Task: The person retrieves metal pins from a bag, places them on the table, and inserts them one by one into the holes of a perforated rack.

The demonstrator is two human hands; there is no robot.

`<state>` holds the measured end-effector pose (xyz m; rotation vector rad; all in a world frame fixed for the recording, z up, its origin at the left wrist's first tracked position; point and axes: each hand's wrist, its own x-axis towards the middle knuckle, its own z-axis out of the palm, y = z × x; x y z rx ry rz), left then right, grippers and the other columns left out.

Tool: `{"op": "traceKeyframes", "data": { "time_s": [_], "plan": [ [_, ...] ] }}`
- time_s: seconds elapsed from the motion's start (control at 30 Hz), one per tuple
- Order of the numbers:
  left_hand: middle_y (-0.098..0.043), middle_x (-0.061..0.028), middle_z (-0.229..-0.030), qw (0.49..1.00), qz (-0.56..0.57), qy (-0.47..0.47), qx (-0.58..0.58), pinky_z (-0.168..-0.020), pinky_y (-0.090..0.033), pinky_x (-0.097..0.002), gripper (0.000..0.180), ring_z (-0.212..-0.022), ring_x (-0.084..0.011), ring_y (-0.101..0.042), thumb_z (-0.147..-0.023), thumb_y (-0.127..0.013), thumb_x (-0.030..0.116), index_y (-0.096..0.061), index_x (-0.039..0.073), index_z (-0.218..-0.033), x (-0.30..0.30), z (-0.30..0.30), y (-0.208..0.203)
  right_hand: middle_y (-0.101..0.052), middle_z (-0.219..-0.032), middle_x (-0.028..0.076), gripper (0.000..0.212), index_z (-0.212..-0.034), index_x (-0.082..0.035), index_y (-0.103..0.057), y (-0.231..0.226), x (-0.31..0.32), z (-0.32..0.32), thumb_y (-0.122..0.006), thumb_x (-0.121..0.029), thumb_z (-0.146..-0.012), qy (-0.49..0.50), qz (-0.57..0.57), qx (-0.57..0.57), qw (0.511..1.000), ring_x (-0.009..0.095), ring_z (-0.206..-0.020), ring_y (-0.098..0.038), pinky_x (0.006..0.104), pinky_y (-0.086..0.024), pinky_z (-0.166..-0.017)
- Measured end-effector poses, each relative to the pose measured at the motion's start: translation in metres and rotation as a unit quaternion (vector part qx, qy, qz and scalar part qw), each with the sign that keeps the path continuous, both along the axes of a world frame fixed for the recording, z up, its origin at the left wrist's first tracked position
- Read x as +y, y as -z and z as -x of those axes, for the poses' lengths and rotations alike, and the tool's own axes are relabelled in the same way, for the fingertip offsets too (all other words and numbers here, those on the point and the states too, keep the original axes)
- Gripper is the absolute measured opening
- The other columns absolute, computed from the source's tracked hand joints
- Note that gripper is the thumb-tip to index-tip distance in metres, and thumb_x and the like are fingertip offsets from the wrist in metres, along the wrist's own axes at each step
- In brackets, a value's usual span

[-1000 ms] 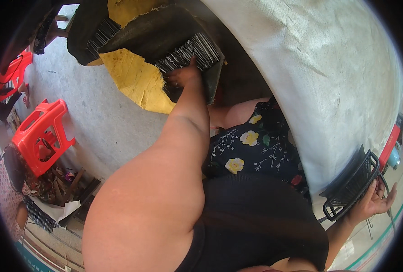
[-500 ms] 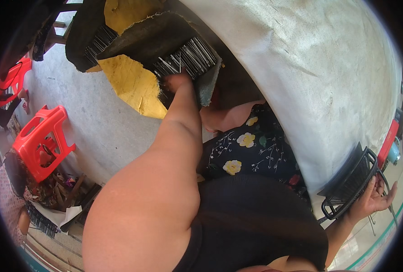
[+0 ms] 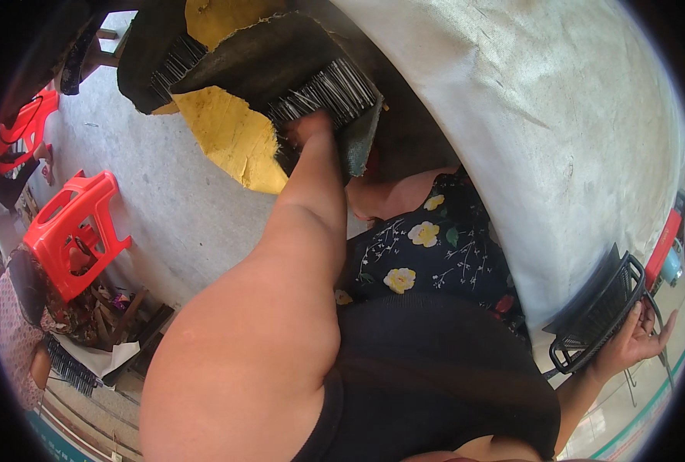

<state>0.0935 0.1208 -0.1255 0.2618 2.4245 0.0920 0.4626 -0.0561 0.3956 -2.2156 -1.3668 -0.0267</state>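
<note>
My left hand (image 3: 309, 127) reaches down into an open sack (image 3: 231, 135), dark with a yellow torn-edged flap. It touches the near end of a row of thin metal rods (image 3: 339, 88) lying side by side inside. Its fingertips are hidden among the rods and the sack's shadow. Far to the right, my right hand (image 3: 631, 339) is at the rim of a black mesh basket (image 3: 595, 316) with loop handles. Thumb and forefinger press against that rim while the other fingers stick out bent. Thin dark wires hang beside this hand.
A pale sheet-covered table (image 3: 543, 131) curves along my right. Red plastic stools (image 3: 77, 231) stand on the grey floor at left. Another person's patterned sleeve (image 3: 15, 331) shows at lower left, near a bundle of dark rods (image 3: 69, 369). A second sack (image 3: 157, 61) adjoins the first.
My left hand has shifted slightly within the sack, and a bright rod that stuck up by its fingers no longer stands out. The right hand stays at the basket.
</note>
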Motion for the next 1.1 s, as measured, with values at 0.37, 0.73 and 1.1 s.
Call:
{"op": "traceKeyframes", "data": {
  "time_s": [0.37,0.73,1.1],
  "plan": [
    [-0.034,-0.0264,-0.14,0.998,0.049,-0.017,0.045,-0.109,-0.034,-0.0467,0.124,-0.127,-0.04,-0.04,-0.061,-0.081,0.051,-0.012,-0.011,-0.144,0.023,-0.037,-0.031,-0.045,-0.135,0.029,0.048,-0.138,0.008,-0.023,-0.006,0.01,0.015,-0.044,0.004,-0.095,-0.01,0.047,-0.042,0.998,0.03,-0.113,-0.056,0.039,-0.046,-0.1],
    [-0.049,-0.0288,-0.121,0.996,-0.06,-0.043,-0.053,-0.102,-0.043,-0.0465,0.068,-0.113,-0.0441,-0.054,-0.067,-0.073,0.024,-0.042,-0.006,-0.119,0.025,-0.071,-0.043,-0.049,-0.133,0.027,0.043,-0.137,0.008,-0.028,-0.005,0.011,0.018,-0.042,0.003,-0.097,-0.01,0.038,-0.029,0.999,0.029,-0.116,-0.056,0.0376,-0.045,-0.101],
    [-0.053,-0.0311,-0.12,0.989,-0.127,0.021,-0.07,-0.1,-0.045,-0.0476,0.075,-0.111,-0.0471,-0.054,-0.063,-0.078,0.019,-0.036,-0.003,-0.121,0.007,-0.069,-0.046,-0.057,-0.114,0.02,0.048,-0.139,0.002,-0.03,-0.004,0.003,0.012,-0.052,0.0,-0.096,0.026,0.003,0.032,0.999,0.023,-0.1,-0.06,0.0329,-0.05,-0.092]
  ]
}}
